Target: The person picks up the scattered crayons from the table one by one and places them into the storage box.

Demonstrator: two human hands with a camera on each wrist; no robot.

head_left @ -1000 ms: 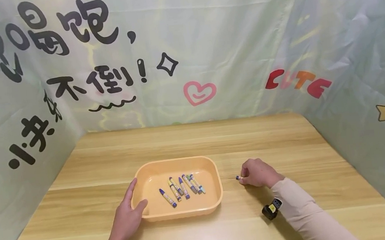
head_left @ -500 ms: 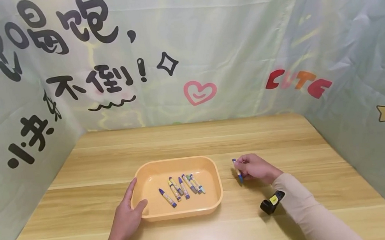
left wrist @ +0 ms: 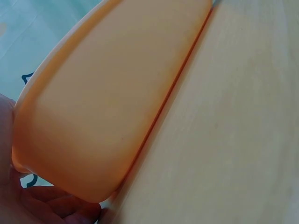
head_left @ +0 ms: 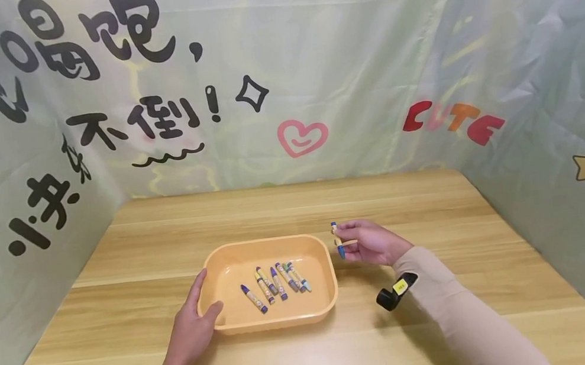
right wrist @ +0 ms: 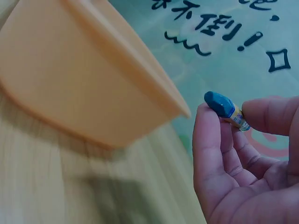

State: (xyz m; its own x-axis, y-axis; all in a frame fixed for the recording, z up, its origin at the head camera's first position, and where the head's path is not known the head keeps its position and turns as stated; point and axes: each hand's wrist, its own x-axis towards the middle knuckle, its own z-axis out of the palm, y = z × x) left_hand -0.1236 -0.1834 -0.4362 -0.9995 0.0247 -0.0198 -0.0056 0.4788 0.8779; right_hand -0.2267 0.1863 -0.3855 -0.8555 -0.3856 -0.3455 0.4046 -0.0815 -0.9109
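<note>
An orange plastic tray (head_left: 226,267) stands on the table with several crayons (head_left: 278,285) lying loose in it, their wrappers yellowish with blue bands. My left hand (head_left: 187,336) grips the tray's left side, thumb over the rim and fingers along the outer wall; the left wrist view shows the fingers (left wrist: 56,205) bent at its corner. Just beyond the tray's right rim, my right hand (head_left: 376,242) pinches a blue crayon (right wrist: 220,105) between thumb and fingertips. That crayon is raised off the table, roughly upright in the head view, with its blue tip down.
The wooden table (head_left: 407,206) runs back to a printed cloth backdrop (head_left: 366,67), which also closes both sides. A black device with a yellow label (head_left: 397,291) is strapped at the right wrist, over a beige sleeve.
My right hand has lifted the crayon off the table and brought it left, close to the tray's right rim. The left hand and the tray have stayed in place.
</note>
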